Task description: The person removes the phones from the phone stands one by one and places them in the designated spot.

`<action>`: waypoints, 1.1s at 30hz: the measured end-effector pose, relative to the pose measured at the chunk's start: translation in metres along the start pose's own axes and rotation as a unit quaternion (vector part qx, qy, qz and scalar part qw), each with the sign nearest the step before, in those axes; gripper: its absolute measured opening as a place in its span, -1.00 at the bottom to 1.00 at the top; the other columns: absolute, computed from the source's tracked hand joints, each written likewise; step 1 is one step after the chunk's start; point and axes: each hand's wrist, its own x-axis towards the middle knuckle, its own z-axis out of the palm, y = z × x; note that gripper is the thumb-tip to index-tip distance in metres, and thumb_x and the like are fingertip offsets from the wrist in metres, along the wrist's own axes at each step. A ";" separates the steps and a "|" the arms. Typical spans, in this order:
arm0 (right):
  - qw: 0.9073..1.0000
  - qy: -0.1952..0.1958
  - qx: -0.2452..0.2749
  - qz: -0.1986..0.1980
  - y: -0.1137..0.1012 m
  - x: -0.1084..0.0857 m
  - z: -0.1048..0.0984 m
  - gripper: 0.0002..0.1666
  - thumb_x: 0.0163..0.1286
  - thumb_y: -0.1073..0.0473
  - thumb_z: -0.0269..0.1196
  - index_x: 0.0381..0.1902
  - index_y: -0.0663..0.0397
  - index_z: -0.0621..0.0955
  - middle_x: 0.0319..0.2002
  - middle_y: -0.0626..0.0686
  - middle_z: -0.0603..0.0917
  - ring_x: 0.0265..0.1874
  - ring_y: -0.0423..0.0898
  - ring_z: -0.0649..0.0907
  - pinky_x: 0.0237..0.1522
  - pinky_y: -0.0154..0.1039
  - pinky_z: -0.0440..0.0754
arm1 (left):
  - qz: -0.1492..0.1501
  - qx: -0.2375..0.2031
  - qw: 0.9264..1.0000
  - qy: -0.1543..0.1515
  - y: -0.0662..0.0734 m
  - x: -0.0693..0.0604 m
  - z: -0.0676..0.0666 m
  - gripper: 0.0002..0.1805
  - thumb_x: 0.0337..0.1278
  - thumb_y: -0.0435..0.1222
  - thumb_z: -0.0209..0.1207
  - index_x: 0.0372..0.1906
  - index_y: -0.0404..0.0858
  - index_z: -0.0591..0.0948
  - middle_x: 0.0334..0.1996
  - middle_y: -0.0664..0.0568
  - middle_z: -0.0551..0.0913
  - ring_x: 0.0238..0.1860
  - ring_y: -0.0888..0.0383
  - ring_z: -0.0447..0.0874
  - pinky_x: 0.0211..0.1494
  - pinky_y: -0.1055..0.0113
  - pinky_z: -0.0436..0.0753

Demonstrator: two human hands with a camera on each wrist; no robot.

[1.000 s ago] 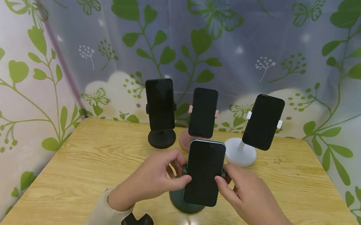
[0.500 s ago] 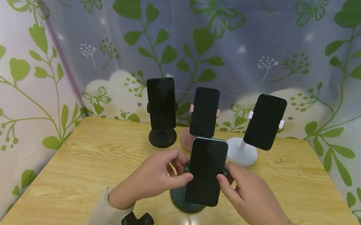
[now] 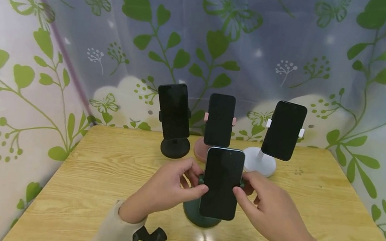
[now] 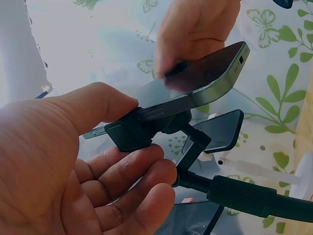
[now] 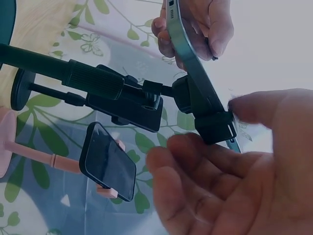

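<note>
A phone (image 3: 221, 183) with a dark screen and light bluish edge sits in the clamp of a dark green phone stand (image 3: 201, 217). My left hand (image 3: 170, 186) pinches the clamp's left side, its thumb at the phone's edge. On the opposite side, my right hand (image 3: 274, 211) pinches the other clamp end in the same way. The left wrist view shows the left clamp jaw (image 4: 129, 134) between thumb and curled fingers, above the stand's ribbed pole (image 4: 242, 196). In the right wrist view, fingers lie under the right clamp end (image 5: 215, 128) and the thumb touches its top.
Behind stand three more phones on stands: one on a black stand (image 3: 175, 148), one on a pink stand (image 3: 199, 148) and one on a white stand (image 3: 260, 163). All rest on a wooden table (image 3: 108, 166). A leaf-patterned curtain (image 3: 175, 26) hangs behind and beside it.
The whole head view shifts slightly. Both hands keep their hold on the green stand's clamp, and the phone stays in it with no clear movement.
</note>
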 end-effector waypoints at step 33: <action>0.976 0.048 -0.194 -0.088 -0.053 0.044 -0.012 0.04 0.50 -0.46 0.08 0.67 0.00 0.11 0.65 0.17 0.04 0.56 0.26 0.21 -0.60 -0.22 0.61 | -0.003 -0.016 1.000 -0.019 -0.002 0.002 0.001 -0.80 0.31 -0.14 0.38 -0.13 -0.10 0.62 -0.34 0.18 0.67 -0.33 0.24 0.64 -0.23 0.29 0.70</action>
